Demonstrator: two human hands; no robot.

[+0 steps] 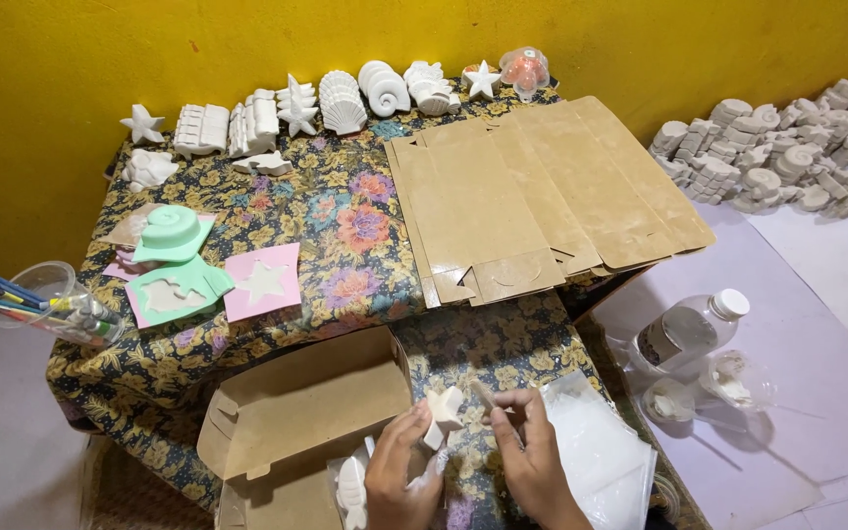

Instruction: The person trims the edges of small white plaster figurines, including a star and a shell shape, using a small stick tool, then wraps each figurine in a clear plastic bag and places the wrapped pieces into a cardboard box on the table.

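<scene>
Left hand: the left hand (397, 471) is at the bottom edge of the view, fingers closed on a white star-shaped plaster figure (443, 412) that it holds upright over the table.
Right hand: the right hand (529, 453) is just beside the left one, fingertips pinched together on a small thin piece next to the star; what the piece is cannot be told.
Star figure: between the two hands, touching the left fingers, its points clear of the right hand.
Below the left hand: a white shell-shaped figure (351, 489) in clear wrap, lying at the mouth of an open brown cardboard box (296, 412).
Right of the right hand: a stack of clear plastic bags (601, 453).
Beyond the hands: the table (345, 211) under a flowered cloth, with flat folded cardboard boxes (542, 196) on it.
Far from the hands, by the yellow wall: a row of white plaster shells and stars (345, 98).
Left of the hands, well apart: green and pink moulds (203, 275) and a plastic cup of brushes (46, 294).
Far right, on the floor: a clear bottle with a white cap (689, 329).
</scene>
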